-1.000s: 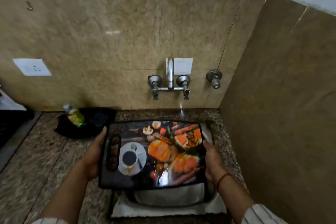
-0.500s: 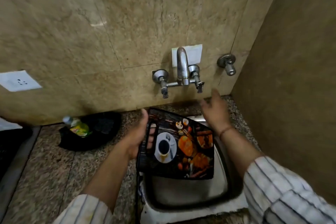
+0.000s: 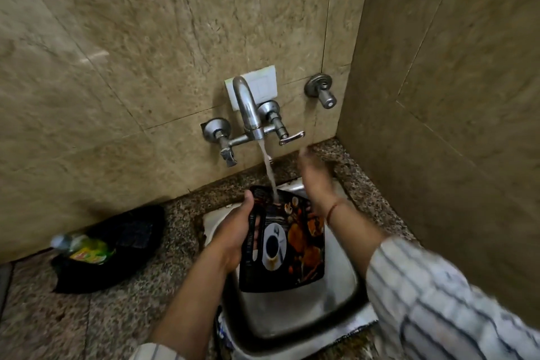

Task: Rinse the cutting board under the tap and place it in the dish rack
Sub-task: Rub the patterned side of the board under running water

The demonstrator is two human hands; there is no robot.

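Here, cutting board (image 3: 289,245) tilted over the sink (image 3: 344,280), left hand (image 3: 233,234) fingers clamped on its handle edge, tap (image 3: 248,108) water striking its top, right hand (image 3: 314,181) blurred at 1 o'clock, fingers unclear, green bottle (image 3: 84,248) on the counter (image 3: 122,316) at 9 o'clock.

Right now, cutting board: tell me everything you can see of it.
The cutting board is a thin dark rectangle printed with a coffee cup and orange food, with a slotted handle along its left edge. It is tilted over the steel sink. The left hand grips the handle; tap water strikes its top edge.
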